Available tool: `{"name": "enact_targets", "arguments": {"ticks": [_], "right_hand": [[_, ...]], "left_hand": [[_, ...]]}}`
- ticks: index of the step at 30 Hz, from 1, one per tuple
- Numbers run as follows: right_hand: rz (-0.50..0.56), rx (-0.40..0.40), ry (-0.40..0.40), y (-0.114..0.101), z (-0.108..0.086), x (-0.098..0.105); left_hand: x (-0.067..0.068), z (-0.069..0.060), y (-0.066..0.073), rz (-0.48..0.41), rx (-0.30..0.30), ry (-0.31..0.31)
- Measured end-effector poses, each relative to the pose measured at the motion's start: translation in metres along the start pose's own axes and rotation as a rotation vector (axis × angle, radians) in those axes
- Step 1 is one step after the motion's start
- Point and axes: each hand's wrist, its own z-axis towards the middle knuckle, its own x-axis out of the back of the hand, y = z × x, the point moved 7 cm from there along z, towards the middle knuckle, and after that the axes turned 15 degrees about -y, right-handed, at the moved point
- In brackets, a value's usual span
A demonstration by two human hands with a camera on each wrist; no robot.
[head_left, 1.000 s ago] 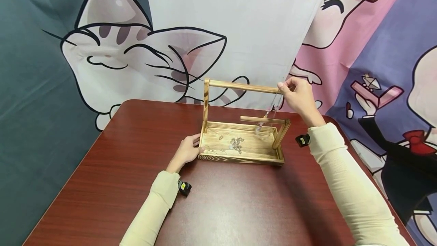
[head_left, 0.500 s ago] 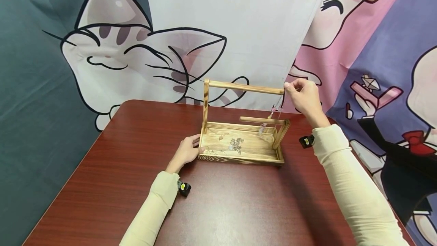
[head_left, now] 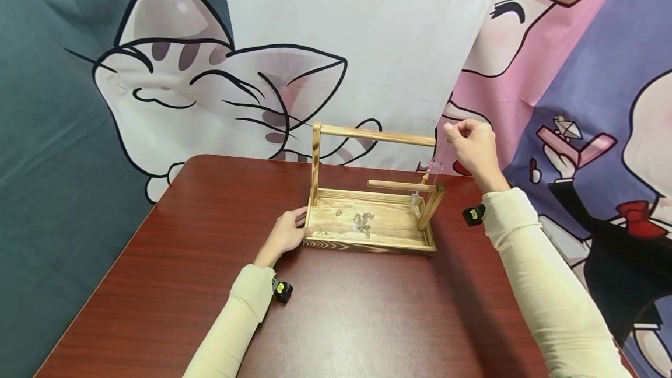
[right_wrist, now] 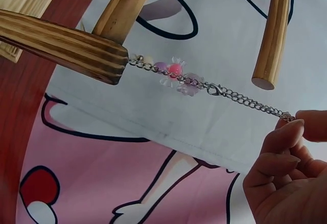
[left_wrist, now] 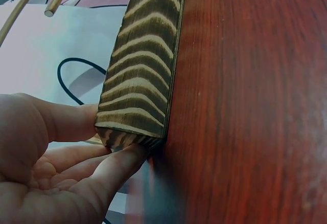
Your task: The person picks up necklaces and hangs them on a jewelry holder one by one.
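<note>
My right hand [head_left: 475, 147] pinches the top of a beaded necklace [right_wrist: 174, 71] between thumb and fingertips. Its doubled silver chain, with a lobster clasp and pink and purple candy-shaped beads, hangs down; the lower end goes behind the stand's short arm in the right wrist view. That hand is to the right of the free end of the upper wooden bar [head_left: 378, 135], apart from it. My left hand [head_left: 285, 231] grips the front left corner of the wooden jewelry stand's tray [left_wrist: 140, 70], thumb on one side, fingers on the other.
Several thin chains [head_left: 362, 223] lie in the tray. A lower bar [head_left: 401, 186] runs left from a short post [head_left: 431, 209] at the tray's right end. The stand is on a reddish-brown table [head_left: 210, 284], with a cartoon-printed cloth [head_left: 394, 45] behind it.
My right hand has moved right, from over the upper bar's end to beyond it, bringing the necklace along. The left hand and the stand have stayed in place.
</note>
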Motion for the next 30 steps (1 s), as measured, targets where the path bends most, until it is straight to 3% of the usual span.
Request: {"name": "enact_targets", "arguments": {"ticks": [15, 30], "right_hand": [[-0.002, -0.027, -0.011, -0.010, 0.006, 0.005], [-0.085, -0.018, -0.043, -0.025, 0.015, 0.004]], "left_hand": [[0.000, 0.000, -0.002, 0.004, 0.005, 0.000], [0.000, 0.000, -0.001, -0.008, -0.008, -0.001]]}}
